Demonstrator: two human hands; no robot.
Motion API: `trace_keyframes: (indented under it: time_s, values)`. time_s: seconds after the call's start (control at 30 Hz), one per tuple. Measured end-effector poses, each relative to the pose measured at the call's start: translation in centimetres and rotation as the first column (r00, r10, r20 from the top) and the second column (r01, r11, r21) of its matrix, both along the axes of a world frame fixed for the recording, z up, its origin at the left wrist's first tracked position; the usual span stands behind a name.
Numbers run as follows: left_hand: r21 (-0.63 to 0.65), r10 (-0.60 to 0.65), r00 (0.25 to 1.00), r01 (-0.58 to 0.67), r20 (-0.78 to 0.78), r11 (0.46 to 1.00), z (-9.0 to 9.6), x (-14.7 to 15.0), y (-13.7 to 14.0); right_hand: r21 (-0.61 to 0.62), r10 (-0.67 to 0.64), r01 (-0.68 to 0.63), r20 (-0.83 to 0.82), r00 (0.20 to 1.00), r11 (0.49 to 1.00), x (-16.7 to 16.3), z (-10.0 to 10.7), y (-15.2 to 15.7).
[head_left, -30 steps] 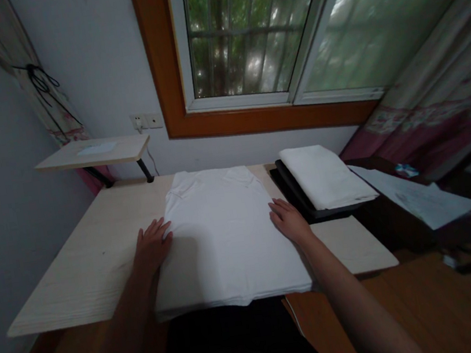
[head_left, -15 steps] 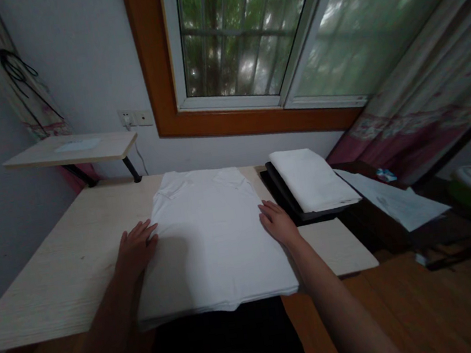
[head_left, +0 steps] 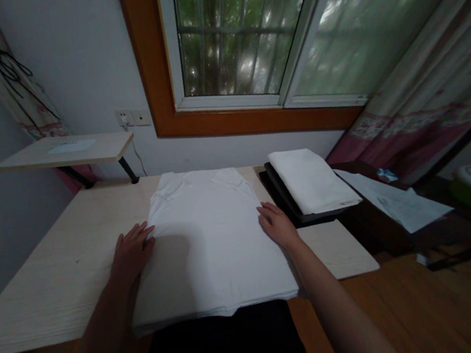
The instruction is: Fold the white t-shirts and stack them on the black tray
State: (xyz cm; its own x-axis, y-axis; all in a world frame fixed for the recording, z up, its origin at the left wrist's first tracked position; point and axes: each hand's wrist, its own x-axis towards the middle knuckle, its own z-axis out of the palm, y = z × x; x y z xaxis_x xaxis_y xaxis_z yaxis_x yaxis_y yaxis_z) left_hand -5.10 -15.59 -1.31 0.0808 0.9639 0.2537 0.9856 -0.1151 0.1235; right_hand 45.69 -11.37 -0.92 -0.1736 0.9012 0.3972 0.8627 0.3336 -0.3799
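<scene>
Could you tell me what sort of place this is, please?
Most likely a room in a home: a pale wooden desk under a wood-framed barred window, with floral curtains. Both hands rest flat on a white shirt.

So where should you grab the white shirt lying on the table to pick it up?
Probably by its two long side edges, where the left hand and right hand already rest flat. The white shirt lies spread flat on the table, sleeves tucked in, so coming in from both sides at once should keep it from sagging or unfolding.
</scene>
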Motion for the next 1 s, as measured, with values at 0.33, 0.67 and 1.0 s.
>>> trace_keyframes:
  time_s: [0.33, 0.67, 1.0]
  values:
    - [-0.019, 0.016, 1.000, -0.016, -0.008, 1.000, 0.4, 0.4, -0.3, 0.006, -0.022, 0.022, -0.088, 0.996, 1.000, 0.0, -0.1, -0.3]
    - [-0.003, 0.022, 1.000, -0.022, 0.011, 1.000, 0.6, 0.7, -0.4, 0.079, -0.133, 0.136, -0.037, 0.990, 0.988, -0.2, 0.8, -1.3]
    - [-0.020, 0.028, 1.000, -0.028, 0.015, 0.999, 0.3, 0.5, -0.3, 0.037, -0.126, 0.137, -0.217, 0.968, 0.990, -0.4, 1.5, -1.4]
